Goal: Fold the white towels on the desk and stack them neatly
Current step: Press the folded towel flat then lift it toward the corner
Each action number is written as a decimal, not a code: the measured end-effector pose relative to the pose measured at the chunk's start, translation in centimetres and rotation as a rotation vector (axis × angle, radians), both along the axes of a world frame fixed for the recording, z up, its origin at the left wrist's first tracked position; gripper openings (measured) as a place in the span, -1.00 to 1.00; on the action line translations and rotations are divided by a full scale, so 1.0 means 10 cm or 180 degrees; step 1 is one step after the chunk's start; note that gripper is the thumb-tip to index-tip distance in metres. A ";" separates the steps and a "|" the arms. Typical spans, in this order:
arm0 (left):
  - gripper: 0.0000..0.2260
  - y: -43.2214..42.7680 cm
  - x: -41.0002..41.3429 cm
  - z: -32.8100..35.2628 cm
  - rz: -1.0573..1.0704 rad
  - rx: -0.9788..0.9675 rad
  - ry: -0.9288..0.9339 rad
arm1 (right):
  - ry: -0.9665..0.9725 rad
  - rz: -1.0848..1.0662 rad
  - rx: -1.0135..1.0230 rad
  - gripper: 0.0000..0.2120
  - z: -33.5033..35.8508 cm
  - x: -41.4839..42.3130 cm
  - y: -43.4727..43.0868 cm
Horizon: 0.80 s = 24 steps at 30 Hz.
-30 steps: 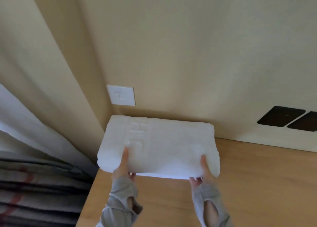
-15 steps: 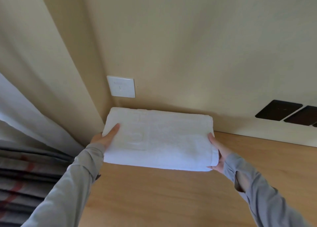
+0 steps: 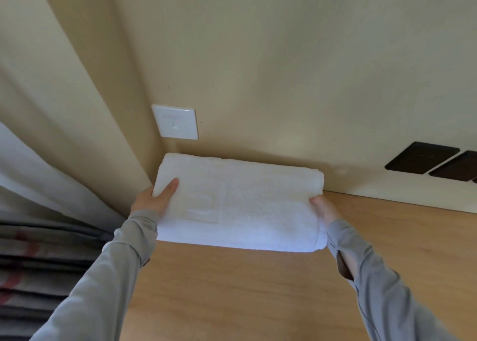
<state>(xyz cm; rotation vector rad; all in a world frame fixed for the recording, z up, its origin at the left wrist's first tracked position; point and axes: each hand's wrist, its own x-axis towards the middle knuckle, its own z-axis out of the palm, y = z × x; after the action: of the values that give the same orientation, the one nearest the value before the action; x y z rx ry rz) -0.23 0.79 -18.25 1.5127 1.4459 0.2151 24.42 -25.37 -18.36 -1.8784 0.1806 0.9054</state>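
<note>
The folded white towel (image 3: 240,206) lies at the counter's (image 3: 258,302) back left corner, against the wall (image 3: 284,70). The left hand (image 3: 154,199) pinches its left end, thumb on top. The right hand (image 3: 322,209) touches its right end, and its fingers are too blurred to tell.

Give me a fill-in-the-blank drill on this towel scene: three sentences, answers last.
1. The folded towel is coloured ___.
2. The left hand grips the towel's ___ end.
3. The wall plate is mounted ___ the towel.
Answers: white; left; above.
</note>
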 end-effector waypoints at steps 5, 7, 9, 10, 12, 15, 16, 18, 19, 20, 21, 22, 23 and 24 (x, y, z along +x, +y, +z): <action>-0.62 -0.07 -0.05 -0.09 0.0254 0.0384 0.0025 | -0.0544 0.0181 -0.0012 -0.68 0.02 -0.11 0.04; -0.61 -0.11 -0.05 -0.11 0.0319 0.0578 0.0045 | -0.0836 0.0223 -0.0191 -0.65 -0.02 -0.13 0.06; -0.60 -0.13 -0.06 -0.12 0.0338 0.0684 0.0123 | -0.1101 0.0446 -0.0603 -0.67 0.00 -0.09 0.11; -0.59 -0.14 -0.06 -0.13 0.0324 0.0707 0.0191 | -0.1220 0.0619 -0.0863 -0.67 0.00 -0.06 0.12; -0.57 -0.13 -0.03 -0.11 0.0275 0.0782 0.0327 | -0.1421 0.0882 -0.1167 -0.66 0.00 0.00 0.12; -0.55 -0.10 0.01 -0.05 0.0263 0.1138 0.0487 | -0.1969 0.0946 -0.1282 -0.73 0.00 0.04 0.12; -0.57 -0.10 0.03 -0.03 0.0284 0.1248 0.0459 | -0.2215 0.0901 -0.1270 -0.73 0.00 0.04 0.13; -0.59 -0.11 0.08 -0.01 0.0353 0.1390 0.0363 | -0.2600 0.0727 -0.1245 -0.70 0.02 0.05 0.14; -0.60 -0.12 0.10 -0.01 0.0409 0.1449 0.0332 | -0.2696 0.0638 -0.1254 -0.73 0.03 0.05 0.15; -0.59 -0.13 0.11 -0.01 0.0486 0.1506 0.0280 | -0.2775 0.0563 -0.1278 -0.76 0.04 0.05 0.16; -0.58 -0.14 0.12 -0.03 0.0585 0.1548 0.0191 | -0.2847 0.0508 -0.1306 -0.78 0.05 0.05 0.17; -0.57 -0.15 0.13 -0.04 0.0704 0.1558 0.0069 | -0.2901 0.0462 -0.1343 -0.80 0.05 0.04 0.18; -0.56 -0.16 0.13 -0.06 0.0813 0.1526 -0.0037 | -0.2930 0.0418 -0.1379 -0.81 0.04 0.04 0.20; -0.56 -0.17 0.14 -0.07 0.0882 0.1471 -0.0095 | -0.2939 0.0384 -0.1393 -0.81 0.03 0.04 0.22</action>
<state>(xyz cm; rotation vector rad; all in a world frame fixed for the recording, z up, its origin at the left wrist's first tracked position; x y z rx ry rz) 1.13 -0.87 -18.92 1.6512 1.6543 0.7810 24.82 -23.16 -18.10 -2.5433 -0.3275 -0.0101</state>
